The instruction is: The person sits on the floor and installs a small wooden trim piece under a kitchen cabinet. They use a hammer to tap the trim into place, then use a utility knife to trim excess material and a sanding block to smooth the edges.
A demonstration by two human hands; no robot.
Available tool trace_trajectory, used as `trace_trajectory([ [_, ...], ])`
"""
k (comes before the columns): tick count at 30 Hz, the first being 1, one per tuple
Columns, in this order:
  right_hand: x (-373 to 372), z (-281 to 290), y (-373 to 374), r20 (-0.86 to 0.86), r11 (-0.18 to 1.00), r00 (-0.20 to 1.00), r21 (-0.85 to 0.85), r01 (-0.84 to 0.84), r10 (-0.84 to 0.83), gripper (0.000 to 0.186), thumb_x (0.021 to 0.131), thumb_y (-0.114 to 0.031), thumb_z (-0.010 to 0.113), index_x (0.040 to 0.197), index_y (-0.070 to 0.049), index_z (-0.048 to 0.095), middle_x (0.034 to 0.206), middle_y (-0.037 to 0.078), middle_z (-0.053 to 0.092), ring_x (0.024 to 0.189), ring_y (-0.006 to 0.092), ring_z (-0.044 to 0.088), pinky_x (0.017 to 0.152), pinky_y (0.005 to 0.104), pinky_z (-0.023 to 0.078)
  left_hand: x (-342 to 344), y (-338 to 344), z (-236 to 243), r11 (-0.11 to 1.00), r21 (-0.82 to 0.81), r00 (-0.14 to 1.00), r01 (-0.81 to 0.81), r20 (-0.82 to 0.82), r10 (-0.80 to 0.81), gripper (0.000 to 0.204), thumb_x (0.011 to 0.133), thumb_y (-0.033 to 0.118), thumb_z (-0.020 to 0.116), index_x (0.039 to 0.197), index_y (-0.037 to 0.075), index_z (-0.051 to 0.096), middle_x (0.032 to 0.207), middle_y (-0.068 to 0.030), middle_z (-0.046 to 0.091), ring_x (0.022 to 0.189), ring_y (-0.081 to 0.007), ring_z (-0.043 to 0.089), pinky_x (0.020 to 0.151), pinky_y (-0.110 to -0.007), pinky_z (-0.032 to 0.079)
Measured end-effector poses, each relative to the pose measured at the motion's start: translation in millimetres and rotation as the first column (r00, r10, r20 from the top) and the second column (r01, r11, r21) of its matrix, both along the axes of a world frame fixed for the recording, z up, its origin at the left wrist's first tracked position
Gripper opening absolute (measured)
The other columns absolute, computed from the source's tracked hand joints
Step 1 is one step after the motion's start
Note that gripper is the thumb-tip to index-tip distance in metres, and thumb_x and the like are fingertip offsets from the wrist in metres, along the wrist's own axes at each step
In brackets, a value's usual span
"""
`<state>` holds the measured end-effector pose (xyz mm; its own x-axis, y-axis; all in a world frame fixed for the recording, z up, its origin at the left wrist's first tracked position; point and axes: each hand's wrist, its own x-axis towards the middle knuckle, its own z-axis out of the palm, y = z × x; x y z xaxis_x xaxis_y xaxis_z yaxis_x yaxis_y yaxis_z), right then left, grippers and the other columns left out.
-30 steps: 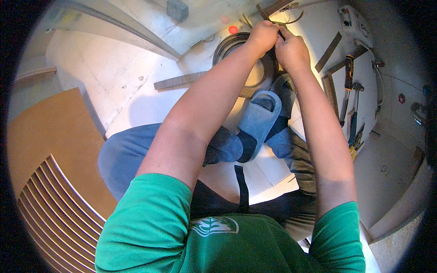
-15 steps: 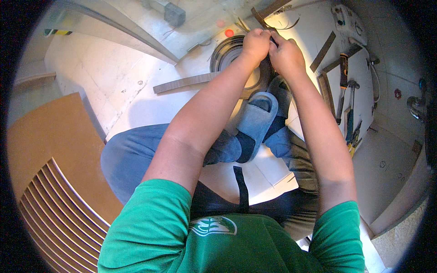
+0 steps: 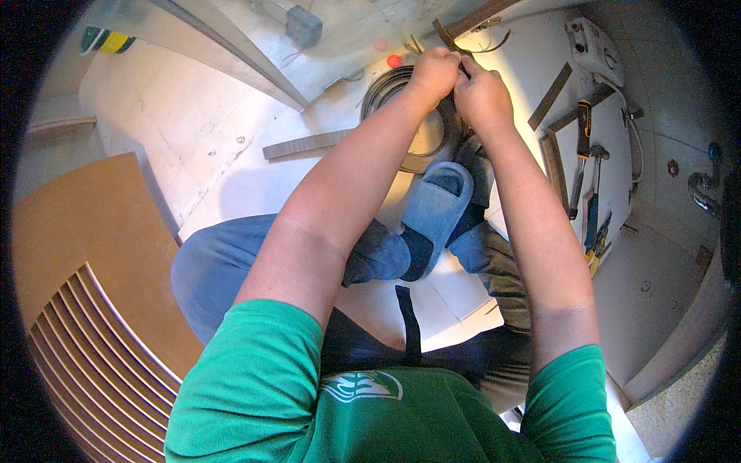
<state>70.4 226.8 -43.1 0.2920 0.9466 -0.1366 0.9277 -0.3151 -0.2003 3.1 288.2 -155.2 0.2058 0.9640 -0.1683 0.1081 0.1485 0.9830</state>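
Both my hands meet at the top, just past a coil of flat brown-grey strip [image 3: 372, 100] lying on the floor. My left hand [image 3: 434, 75] is closed, its fingers pinched against those of the right. My right hand [image 3: 484, 94] is closed too, thumb and forefinger pressed together around something dark and thin. Fingers hide most of that piece, so its kind does not show. From the coil's left side a loose flat strip [image 3: 305, 145] sticks out, partly behind my left forearm. Thin curved strips [image 3: 494, 45] lie beyond my hands.
On the right, a white board carries strip pieces [image 3: 550, 96], an orange-and-black-handled tool [image 3: 584, 123], a hammer [image 3: 598, 148] and yellow-handled pliers [image 3: 593, 261]. A grey slipper [image 3: 438, 204] is below the coil. Brown [image 3: 93, 224] and slatted [image 3: 100, 347] panels stand left; a red disc [image 3: 394, 61] lies ahead.
My hands stay pinched together in nearly the same place. The view has shifted slightly, and the right forearm sits a little farther left in it.
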Motion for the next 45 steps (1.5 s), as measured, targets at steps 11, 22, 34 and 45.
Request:
trace_trajectory([
  [11,5.6,-3.3,2.2,0.028,0.999,0.999,-0.018,-0.030,0.031,0.044,0.095,-0.035,0.052,0.134,-0.020,0.062,0.114,0.029,0.065,0.104,0.0425,0.067,0.091,0.0509,0.054,4.0,0.5,6.5,0.997,-0.067,0.999,-0.041,0.031,0.043,0.028,0.092,0.024,0.060,0.084,0.000,0.069,0.079,-0.0189,0.070,0.074,-0.0318,0.067,0.071,-0.043,0.051],
  [22,13.6,-2.5,4.7,0.041,0.999,0.998,-0.021,-0.047,0.048,0.044,0.095,-0.036,0.053,0.136,-0.022,0.061,0.112,0.028,0.066,0.104,0.0420,0.066,0.091,0.0504,0.054,11.0,3.0,5.2,0.998,-0.058,0.999,-0.036,-0.008,0.035,0.031,0.093,0.026,0.056,0.087,-0.001,0.070,0.085,-0.0225,0.070,0.081,-0.0352,0.068,0.076,-0.045,0.050],
  [34,6.4,2.6,5.3,0.028,0.998,0.999,-0.049,-0.036,0.037,0.045,0.096,-0.037,0.051,0.136,-0.019,0.060,0.116,0.027,0.064,0.107,0.0409,0.065,0.093,0.0494,0.053,-1.4,-1.7,21.6,0.997,0.032,0.997,-0.069,-0.040,0.070,0.032,0.091,0.025,0.056,0.085,-0.003,0.069,0.088,-0.0271,0.069,0.088,-0.0444,0.066,0.080,-0.049,0.050],
  [45,3.7,1.4,11.1,0.028,0.998,1.000,-0.065,-0.007,0.009,0.045,0.096,-0.038,0.050,0.135,-0.020,0.062,0.118,0.026,0.065,0.109,0.0400,0.065,0.095,0.0491,0.052,-0.2,8.3,10.8,0.996,0.086,0.993,0.014,-0.121,-0.003,0.027,0.089,0.022,0.057,0.083,-0.002,0.068,0.086,-0.0254,0.069,0.086,-0.0412,0.067,0.078,-0.048,0.050],
])
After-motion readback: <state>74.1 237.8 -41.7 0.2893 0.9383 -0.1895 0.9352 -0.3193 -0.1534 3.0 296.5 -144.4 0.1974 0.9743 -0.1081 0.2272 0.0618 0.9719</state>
